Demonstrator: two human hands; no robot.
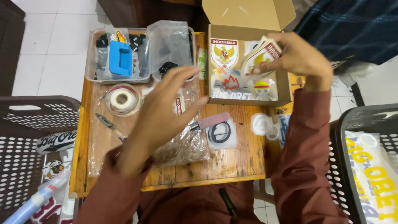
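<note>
My right hand (299, 57) holds a small fanned stack of shield-shaped stickers (261, 56) above an open cardboard box (244, 99) that has more stickers lying in it. My left hand (166, 108) hovers open over the middle of the small wooden table (232, 166), fingers spread and holding nothing, above a clear plastic bag (186, 147). Both forearms wear dark red sleeves.
Clear plastic trays (93, 72) with black parts and a blue tool stand at the back left. A tape roll (122, 99), pliers (108, 124), a cutter (211, 121), a black ring in a pouch (219, 133) and white caps (262, 124) lie on the table. Dark perforated baskets (25, 141) flank it on both sides.
</note>
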